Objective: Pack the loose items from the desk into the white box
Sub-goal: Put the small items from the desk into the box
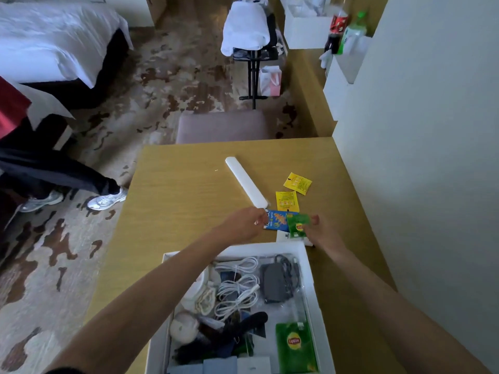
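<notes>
The white box stands at the desk's near edge, filled with white cables, a grey power adapter, a green Lipton packet and other small items. Just beyond it my right hand pinches a green tea sachet above the desk. My left hand grips the left end of a blue and orange sachet. Two yellow sachets lie further out. A long white bar rests diagonally on the wooden desk.
A white wall borders the desk on the right. A padded chair stands behind the desk's far edge. Another person's legs and sneakers are on the carpet at left. A bed and a luggage stand lie farther back.
</notes>
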{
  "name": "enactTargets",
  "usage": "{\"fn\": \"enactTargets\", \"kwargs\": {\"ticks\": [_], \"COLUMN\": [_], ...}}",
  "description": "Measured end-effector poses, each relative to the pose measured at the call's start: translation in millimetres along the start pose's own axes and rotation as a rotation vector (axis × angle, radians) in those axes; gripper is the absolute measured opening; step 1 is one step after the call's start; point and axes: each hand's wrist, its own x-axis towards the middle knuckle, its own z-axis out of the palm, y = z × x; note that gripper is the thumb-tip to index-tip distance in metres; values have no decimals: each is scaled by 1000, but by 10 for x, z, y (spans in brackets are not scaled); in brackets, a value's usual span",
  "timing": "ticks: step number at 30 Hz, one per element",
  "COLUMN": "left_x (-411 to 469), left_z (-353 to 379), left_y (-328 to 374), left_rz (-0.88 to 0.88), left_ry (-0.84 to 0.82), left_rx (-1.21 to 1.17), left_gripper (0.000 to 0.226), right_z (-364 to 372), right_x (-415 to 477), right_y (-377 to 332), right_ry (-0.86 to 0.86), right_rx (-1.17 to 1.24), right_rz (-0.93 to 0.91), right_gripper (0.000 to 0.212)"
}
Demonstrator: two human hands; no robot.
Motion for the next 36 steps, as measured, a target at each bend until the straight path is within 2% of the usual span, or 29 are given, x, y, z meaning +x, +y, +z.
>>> {"fn": "enactTargets", "kwargs": {"ticks": [4, 8, 11, 13, 16, 19, 22, 25, 29, 33, 36], "left_x": [350, 734, 1083, 1270, 1436, 1534, 1561, 1554, 1327, 642, 36], "left_z": [88, 141, 189, 231, 334, 450, 477, 429, 266, -13, -157], "left_y": [-7, 33, 60, 73, 90, 99, 97, 89, 236, 514, 646], "left_rz": [-4, -18, -60, -70, -88, -116, -196, -225, -155, 13, 106], "left_ry": [-65, 23, 50, 21, -11, 12, 1, 16, 116, 186, 178], "left_rx": [68, 5, 98, 219, 240, 265, 210, 94, -207, -378, -565], "left_gripper": [25, 25, 37, 51, 66, 70, 74, 54, 20, 12, 14], "right_z": [142, 228, 236, 228, 163, 25, -124, -283, -541, -694, -699], "right_x": [232, 369, 388, 391, 354, 263, 102, -94, -377, -663, -910], "right_y": [9, 19, 80, 141, 214, 257, 262, 210, 67, -155, -277], "right_ry": [7, 24, 67, 75, 88, 156, 215, 252, 307, 274, 211], "right_rx": [-26, -91, -37, 21, 228, 398, 461, 525, 615, 661, 508], "right_rz": [-19, 19, 75, 95, 130, 121, 61, -15, -109, -246, -371], "right_gripper": [46, 55, 65, 59, 48, 43, 36, 31, 24, 22, 26]}}
